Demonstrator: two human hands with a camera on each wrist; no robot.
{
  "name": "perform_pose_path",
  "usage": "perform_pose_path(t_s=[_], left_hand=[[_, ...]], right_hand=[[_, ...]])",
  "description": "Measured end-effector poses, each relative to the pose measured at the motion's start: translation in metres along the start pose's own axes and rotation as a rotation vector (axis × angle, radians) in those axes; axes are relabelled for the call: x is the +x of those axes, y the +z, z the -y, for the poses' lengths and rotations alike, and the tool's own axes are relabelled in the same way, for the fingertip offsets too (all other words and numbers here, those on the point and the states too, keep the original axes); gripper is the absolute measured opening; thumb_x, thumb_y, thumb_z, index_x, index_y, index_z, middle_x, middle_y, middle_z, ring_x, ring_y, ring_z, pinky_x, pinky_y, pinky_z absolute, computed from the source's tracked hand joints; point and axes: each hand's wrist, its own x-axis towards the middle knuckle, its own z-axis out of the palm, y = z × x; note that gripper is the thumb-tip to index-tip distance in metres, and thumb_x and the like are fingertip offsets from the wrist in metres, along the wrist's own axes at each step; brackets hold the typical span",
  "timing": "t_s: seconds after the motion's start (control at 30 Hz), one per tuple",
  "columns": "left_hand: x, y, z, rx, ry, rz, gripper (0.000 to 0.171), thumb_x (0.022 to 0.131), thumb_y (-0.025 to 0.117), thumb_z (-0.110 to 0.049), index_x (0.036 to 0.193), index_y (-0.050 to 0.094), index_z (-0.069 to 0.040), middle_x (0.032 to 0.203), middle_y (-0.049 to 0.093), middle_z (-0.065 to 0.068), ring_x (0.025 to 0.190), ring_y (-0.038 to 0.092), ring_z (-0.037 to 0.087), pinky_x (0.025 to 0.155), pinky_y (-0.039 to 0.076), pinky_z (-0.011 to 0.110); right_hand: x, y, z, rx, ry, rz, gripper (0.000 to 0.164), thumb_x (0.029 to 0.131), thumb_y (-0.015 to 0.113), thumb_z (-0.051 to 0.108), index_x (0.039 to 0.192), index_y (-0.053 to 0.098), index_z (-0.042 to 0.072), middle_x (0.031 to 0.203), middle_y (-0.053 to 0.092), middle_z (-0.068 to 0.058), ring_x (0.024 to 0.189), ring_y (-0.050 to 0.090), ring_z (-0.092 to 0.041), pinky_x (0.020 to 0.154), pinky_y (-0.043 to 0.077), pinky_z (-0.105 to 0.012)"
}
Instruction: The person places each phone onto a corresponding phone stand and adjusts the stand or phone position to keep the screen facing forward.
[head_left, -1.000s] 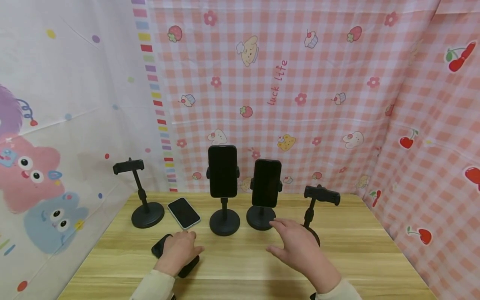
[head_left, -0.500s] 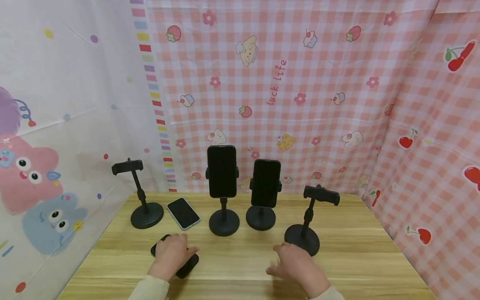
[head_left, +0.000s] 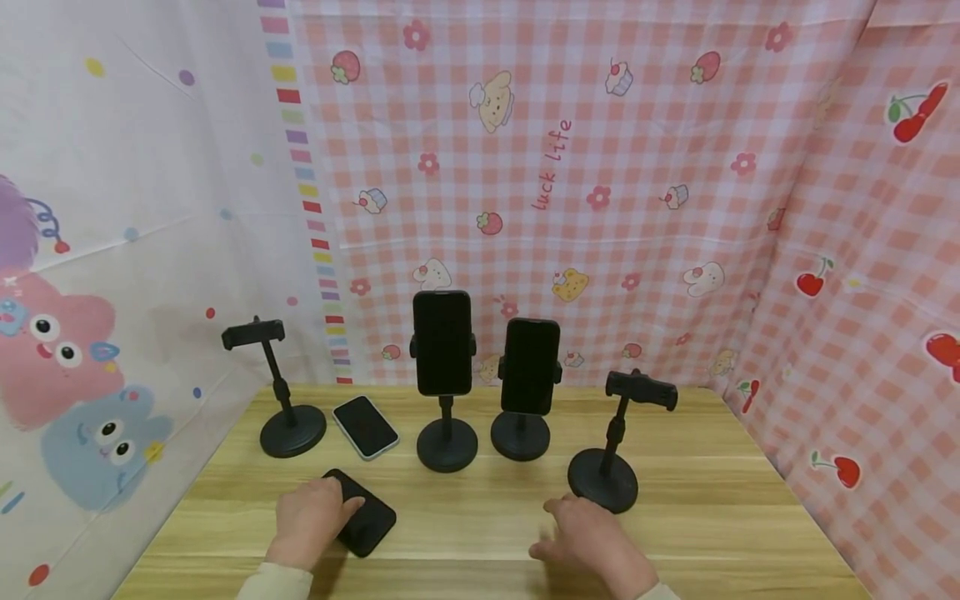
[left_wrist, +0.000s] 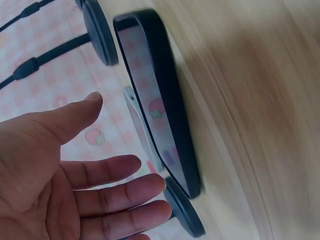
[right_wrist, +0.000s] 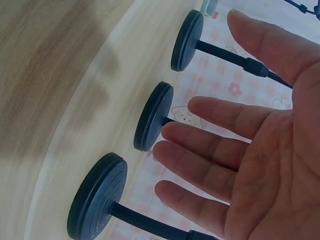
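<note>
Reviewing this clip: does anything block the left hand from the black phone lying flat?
Nothing visible does: in the head view, the left hand overlaps the black phone's left side. The pale-edged phone lies farther back, not between them.

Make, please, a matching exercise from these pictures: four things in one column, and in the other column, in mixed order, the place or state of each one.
Things
1. Rectangular black phone on the wooden table
2. Rectangular phone with a pale rim
3. Black round-based stand, second from left
4. Black round-based stand at far right

Places or states
A. Holds a dark-screened phone
B. Holds no phone; nearest stand to the right hand
C. Lies beside the far-left black stand
D. Nearest phone to the left hand

Right pairs: 1-D, 2-C, 3-A, 4-B
</note>
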Motion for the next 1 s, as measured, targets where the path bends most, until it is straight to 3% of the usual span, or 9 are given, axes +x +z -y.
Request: perform_pose_path(t_s=[0.13, 0.4, 0.5, 0.73, 0.87, 1.0], left_hand=[[0.0, -0.001, 0.008, 0.011, -0.003, -0.031, 0.05, 0.078, 0.071, -0.045, 0.065, 0.065, 0.003, 0.059, 0.063, 0.017, 0.053, 0.062, 0.03, 0.047, 0.053, 0.048], [-0.002, 0.002, 0.013, 0.036, -0.021, 0.019, 0.062, 0.082, 0.062, -0.056, 0.052, 0.061, -0.002, 0.049, 0.057, 0.011, 0.045, 0.058, 0.025, 0.043, 0.051, 0.042], [-0.002, 0.004, 0.012, 0.051, -0.038, 0.07, 0.067, 0.084, 0.055, -0.063, 0.051, 0.062, -0.004, 0.049, 0.056, 0.011, 0.043, 0.057, 0.025, 0.042, 0.052, 0.041], [0.006, 0.011, 0.008, 0.058, -0.091, 0.18, 0.08, 0.085, 0.044, -0.071, 0.069, 0.073, 0.002, 0.063, 0.066, 0.023, 0.048, 0.06, 0.033, 0.045, 0.054, 0.047], [0.014, 0.014, 0.006, 0.043, -0.15, 0.233, 0.089, 0.083, 0.039, -0.076, 0.085, 0.074, 0.006, 0.077, 0.068, 0.03, 0.053, 0.061, 0.036, 0.045, 0.053, 0.049], [0.02, 0.017, 0.004, 0.043, -0.2, 0.276, 0.096, 0.079, 0.035, -0.081, 0.089, 0.073, 0.006, 0.081, 0.068, 0.03, 0.055, 0.061, 0.037, 0.045, 0.054, 0.05]], right_hand=[[0.0, 0.001, 0.0, -0.012, -0.016, -0.003, 0.064, 0.075, 0.074, 0.044, 0.116, 0.063, -0.004, 0.107, 0.067, -0.02, 0.095, 0.061, -0.034, 0.085, 0.051, -0.052], [0.0, 0.003, -0.002, -0.006, -0.026, -0.002, 0.064, 0.076, 0.074, 0.044, 0.117, 0.063, -0.004, 0.11, 0.066, -0.021, 0.097, 0.06, -0.034, 0.085, 0.051, -0.053], [0.0, 0.004, -0.002, -0.008, -0.035, -0.008, 0.064, 0.076, 0.073, 0.045, 0.117, 0.063, -0.004, 0.11, 0.066, -0.021, 0.098, 0.06, -0.035, 0.085, 0.051, -0.053], [0.0, 0.003, 0.0, 0.015, -0.022, -0.004, 0.064, 0.076, 0.073, 0.043, 0.118, 0.063, -0.004, 0.112, 0.066, -0.021, 0.099, 0.059, -0.035, 0.086, 0.05, -0.054], [0.0, 0.002, 0.001, 0.017, -0.012, 0.0, 0.063, 0.076, 0.073, 0.044, 0.118, 0.063, -0.003, 0.113, 0.066, -0.021, 0.099, 0.059, -0.034, 0.086, 0.05, -0.054], [0.0, 0.002, 0.001, 0.026, -0.012, 0.002, 0.064, 0.077, 0.073, 0.044, 0.118, 0.063, -0.003, 0.114, 0.065, -0.021, 0.1, 0.059, -0.034, 0.087, 0.05, -0.054]])
